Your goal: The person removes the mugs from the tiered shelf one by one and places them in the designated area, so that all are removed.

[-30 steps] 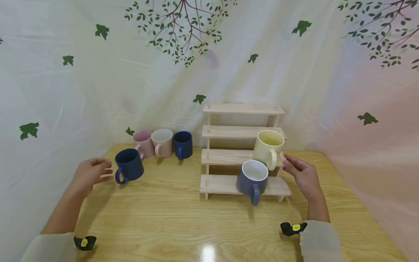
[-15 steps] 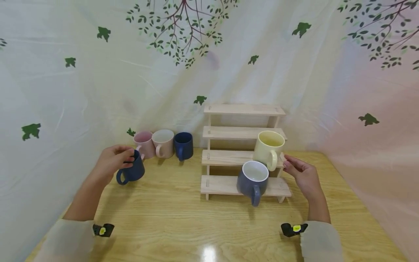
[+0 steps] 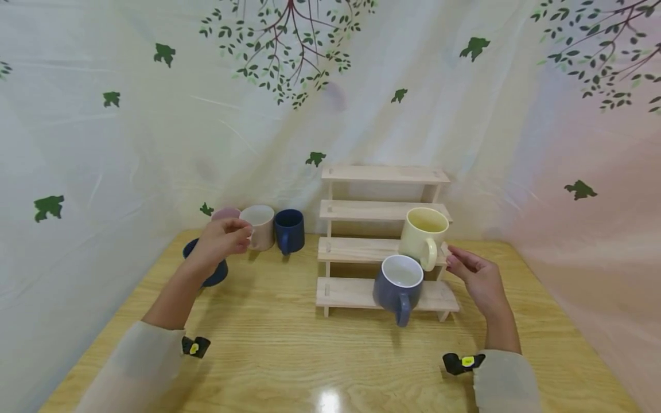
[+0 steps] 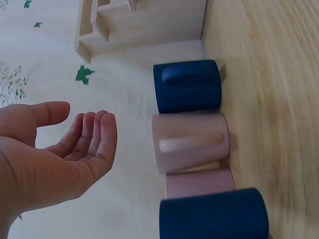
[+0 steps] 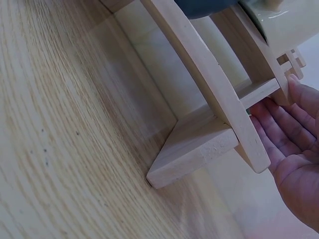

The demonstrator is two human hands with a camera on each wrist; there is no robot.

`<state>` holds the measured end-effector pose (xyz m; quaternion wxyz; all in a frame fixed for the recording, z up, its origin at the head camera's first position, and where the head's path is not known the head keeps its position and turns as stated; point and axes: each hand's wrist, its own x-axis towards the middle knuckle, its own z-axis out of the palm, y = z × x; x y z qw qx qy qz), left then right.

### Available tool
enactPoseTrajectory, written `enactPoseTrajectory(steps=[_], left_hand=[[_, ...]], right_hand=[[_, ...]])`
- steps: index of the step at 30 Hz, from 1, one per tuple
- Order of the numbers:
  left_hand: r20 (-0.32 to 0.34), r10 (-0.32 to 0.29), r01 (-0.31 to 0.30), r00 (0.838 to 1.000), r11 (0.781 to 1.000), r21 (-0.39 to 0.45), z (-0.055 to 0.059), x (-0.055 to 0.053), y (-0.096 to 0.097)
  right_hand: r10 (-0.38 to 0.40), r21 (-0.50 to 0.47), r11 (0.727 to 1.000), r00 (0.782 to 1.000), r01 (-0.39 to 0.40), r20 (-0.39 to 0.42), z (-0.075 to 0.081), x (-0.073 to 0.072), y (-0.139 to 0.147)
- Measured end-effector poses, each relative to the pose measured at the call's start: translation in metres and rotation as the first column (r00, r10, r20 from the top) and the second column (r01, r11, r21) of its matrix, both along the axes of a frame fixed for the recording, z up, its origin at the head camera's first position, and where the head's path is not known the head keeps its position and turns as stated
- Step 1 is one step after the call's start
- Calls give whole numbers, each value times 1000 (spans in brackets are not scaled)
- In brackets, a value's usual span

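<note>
In the head view, my left hand [image 3: 219, 244] hovers over the left mugs with relaxed fingers and holds nothing. Below it a navy mug [image 3: 215, 276] is partly hidden by the wrist. The hand overlaps a pink mug [image 3: 225, 213] and the edge of a pale beige mug [image 3: 262, 231]; another navy mug [image 3: 290, 234] stands to their right. With thumb above and fingers beneath, my right hand [image 5: 294, 134] pinches the end of a plank of the wooden step shelf [image 3: 356, 248]. On that tier sits a yellow mug [image 3: 419, 234]; a grey-blue mug [image 3: 395, 292] rests on the lowest one.
Behind everything hangs a pale curtain [image 3: 248, 132] printed with green leaves and branches. The wood-grain table [image 3: 289, 350] extends in front of the mugs and shelf. Both upper tiers of the shelf carry nothing.
My left hand has moved right and slightly up, passing over the front navy mug toward the pink and beige mugs. My right hand stays on the shelf, and the mugs have not moved.
</note>
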<state>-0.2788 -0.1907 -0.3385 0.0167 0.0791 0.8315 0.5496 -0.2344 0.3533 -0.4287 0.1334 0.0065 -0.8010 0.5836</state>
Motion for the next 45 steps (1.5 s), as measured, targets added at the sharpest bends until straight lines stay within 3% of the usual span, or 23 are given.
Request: enactPoseTrajectory(steps=[11, 22, 33, 45], left_hand=[[-5, -65, 65, 998, 997, -40, 2, -11, 45], [8, -119, 119, 993, 992, -49, 11, -10, 94], [-38, -222, 220, 974, 974, -47, 6, -9, 134], [2, -328, 328, 945, 945, -3, 9, -1, 180]], right_hand=[[2, -1, 1000, 1000, -2, -8, 2, 0, -3], [-4, 3, 1000, 1000, 4, -4, 2, 0, -2], [-2, -15, 1000, 1000, 2, 4, 3, -1, -4], [3, -12, 1000, 1000, -3, -5, 2, 0, -3]])
